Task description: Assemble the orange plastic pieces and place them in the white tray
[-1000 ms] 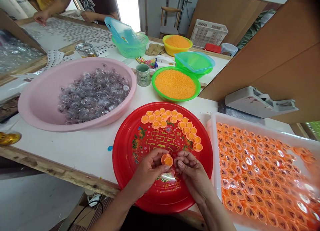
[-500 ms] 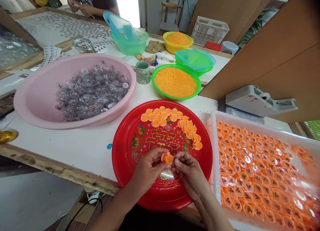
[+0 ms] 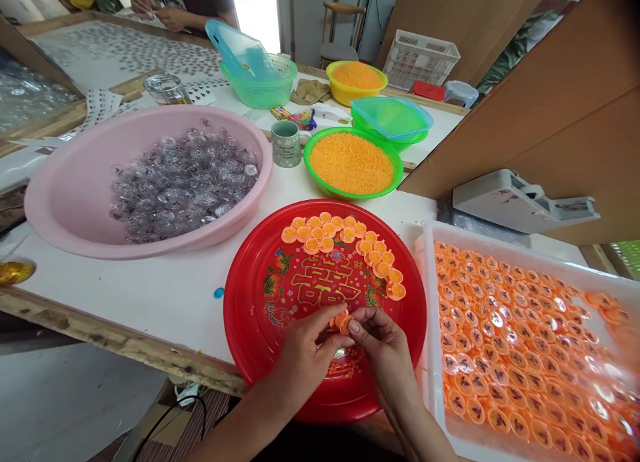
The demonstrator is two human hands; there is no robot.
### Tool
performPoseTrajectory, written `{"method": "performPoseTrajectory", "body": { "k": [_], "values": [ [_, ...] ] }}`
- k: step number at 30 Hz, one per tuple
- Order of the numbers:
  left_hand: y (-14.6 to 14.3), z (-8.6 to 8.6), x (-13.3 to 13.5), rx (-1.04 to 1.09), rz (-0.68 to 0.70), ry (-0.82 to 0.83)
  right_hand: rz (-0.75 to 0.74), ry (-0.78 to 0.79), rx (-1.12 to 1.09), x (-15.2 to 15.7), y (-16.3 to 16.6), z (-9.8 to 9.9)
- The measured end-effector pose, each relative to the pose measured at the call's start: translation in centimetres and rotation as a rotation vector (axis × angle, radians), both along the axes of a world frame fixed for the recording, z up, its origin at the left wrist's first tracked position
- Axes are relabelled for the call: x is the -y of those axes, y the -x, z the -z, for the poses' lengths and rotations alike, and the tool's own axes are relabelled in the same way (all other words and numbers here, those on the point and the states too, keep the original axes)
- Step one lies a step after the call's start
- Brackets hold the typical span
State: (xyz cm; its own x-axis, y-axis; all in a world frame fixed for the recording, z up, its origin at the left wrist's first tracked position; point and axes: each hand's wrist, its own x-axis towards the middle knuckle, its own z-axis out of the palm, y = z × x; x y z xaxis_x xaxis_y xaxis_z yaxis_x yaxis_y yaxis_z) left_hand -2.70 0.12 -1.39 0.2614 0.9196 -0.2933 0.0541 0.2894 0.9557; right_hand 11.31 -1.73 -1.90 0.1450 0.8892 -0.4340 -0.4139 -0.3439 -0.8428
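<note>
Over the red tray | left hand: pinched on orange piece | right hand: thumb, fingers clamped on it

Orange piece partly behind right grip

The person's bare left hand and bare right hand have slender fingers; the right thumb shows a short, rounded nail. The left forearm and right forearm are uncovered. Black clothing, apparently, lies in shadow, its cut indistinct.
</note>
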Motion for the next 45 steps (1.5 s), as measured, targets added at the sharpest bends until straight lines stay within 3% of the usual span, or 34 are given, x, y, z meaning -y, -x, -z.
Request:
{"method": "performPoseTrajectory", "body": {
  "k": [12, 18, 25, 28, 36, 39, 45],
  "values": [
    [-0.4, 0.1, 0.4, -0.132, -0.021, -0.211, -0.034, -0.033, 0.11, 0.4, -0.2, -0.5],
    [-0.5, 0.6, 0.5, -0.064, -0.051, -0.089, -0.013, -0.043, 0.223, 0.3, -0.2, -0.2],
    [-0.9, 0.5, 1.0, -0.047, -0.115, -0.04, 0.032, 0.0, -0.023, 0.5, 0.1, 0.3],
    [-0.8, 0.2, 1.3, -0.042, -0.192, -0.029, 0.062, -0.002, -0.088, 0.6, 0.7, -0.1],
    [-0.5, 0.2, 1.6, 0.019, -0.235, 0.016, 0.137, 0.047, -0.281, 1.0, 2.2, -1.1],
    [-0.5, 0.2, 1.4, 0.104, -0.217, 0.055, 0.124, 0.018, -0.194, 1.1, 2.1, -0.9],
    [-0.4, -0.1, 0.7, 0.108, -0.137, -0.014, 0.135, -0.155, 0.233, 1.2, 1.4, -0.4]
  ]
}}
